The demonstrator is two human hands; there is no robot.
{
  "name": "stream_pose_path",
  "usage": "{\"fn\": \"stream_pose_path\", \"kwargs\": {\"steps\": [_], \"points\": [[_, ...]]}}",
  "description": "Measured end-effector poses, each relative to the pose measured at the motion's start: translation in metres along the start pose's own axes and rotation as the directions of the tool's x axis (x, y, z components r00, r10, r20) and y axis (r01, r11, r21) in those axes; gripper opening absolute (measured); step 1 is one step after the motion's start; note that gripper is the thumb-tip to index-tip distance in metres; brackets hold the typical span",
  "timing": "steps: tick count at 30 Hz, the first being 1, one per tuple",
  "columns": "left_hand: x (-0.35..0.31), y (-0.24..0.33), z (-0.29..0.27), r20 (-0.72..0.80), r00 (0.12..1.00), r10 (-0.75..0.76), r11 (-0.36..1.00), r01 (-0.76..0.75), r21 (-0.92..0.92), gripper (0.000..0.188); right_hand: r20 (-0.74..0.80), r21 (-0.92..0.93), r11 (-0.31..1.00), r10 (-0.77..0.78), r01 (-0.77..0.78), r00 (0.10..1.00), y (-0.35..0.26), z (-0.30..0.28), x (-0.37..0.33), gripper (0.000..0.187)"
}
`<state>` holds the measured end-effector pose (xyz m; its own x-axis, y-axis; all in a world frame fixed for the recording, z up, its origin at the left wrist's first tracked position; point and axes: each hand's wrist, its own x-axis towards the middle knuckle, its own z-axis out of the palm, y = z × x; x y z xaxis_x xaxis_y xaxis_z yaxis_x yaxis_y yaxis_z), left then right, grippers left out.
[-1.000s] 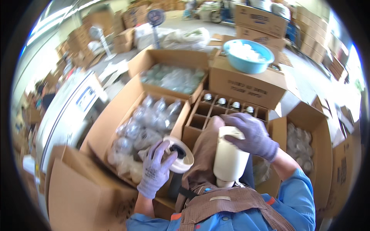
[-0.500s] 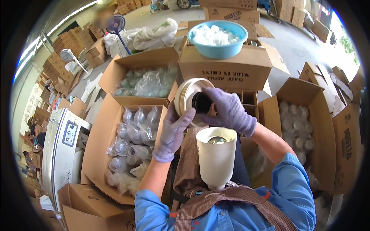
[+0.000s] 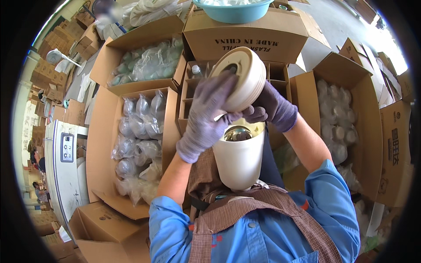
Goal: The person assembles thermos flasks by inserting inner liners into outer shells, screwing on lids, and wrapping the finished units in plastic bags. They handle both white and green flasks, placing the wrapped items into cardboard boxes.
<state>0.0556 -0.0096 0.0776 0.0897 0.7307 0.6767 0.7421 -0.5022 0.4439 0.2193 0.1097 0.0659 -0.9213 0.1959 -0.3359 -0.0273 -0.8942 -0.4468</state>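
Showing a flask-like assembly partly put together, by judgement; clock positions are read around the white, tapering cylindrical body (image 3: 239, 164), which sits in the lap with its wide mouth upward. A shiny, silvery rounded insert (image 3: 239, 133) lies inside that mouth, so this stage appears done. At 12 o'clock, just above the mouth, the cream, ridged round plastic piece with a dark centre (image 3: 250, 83) is held tilted and apart from the body; its joining, if intended, is not yet done. The left hand, in a lavender-grey knit glove (image 3: 206, 114), is closed on the piece, fingers over its face and thumb below. The right hand, gloved alike (image 3: 274, 107), is curled at the piece's lower right edge; partly hidden, its grip cannot be told. Beyond, at 12 o'clock, a brown divided cardboard carton (image 3: 182, 105) shows several unfilled compartments. At 9 o'clock, clear plastic-wrapped rounded items (image 3: 142, 147) fill another carton.
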Motion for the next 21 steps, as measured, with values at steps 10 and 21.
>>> {"fn": "stream_pose_path", "kwargs": {"steps": [10,21], "points": [[-0.053,-0.020,-0.019,0.434,0.866,-0.247,0.508,0.497,-0.703,0.070,0.165,-0.686,0.569,-0.485,0.453,0.859,0.035,-0.029,-0.025,0.086],[-0.057,-0.015,-0.011,0.220,0.961,-0.167,0.800,0.262,-0.539,0.048,0.434,-0.716,0.271,-0.549,0.643,0.714,0.047,-0.050,-0.028,0.068]]}}
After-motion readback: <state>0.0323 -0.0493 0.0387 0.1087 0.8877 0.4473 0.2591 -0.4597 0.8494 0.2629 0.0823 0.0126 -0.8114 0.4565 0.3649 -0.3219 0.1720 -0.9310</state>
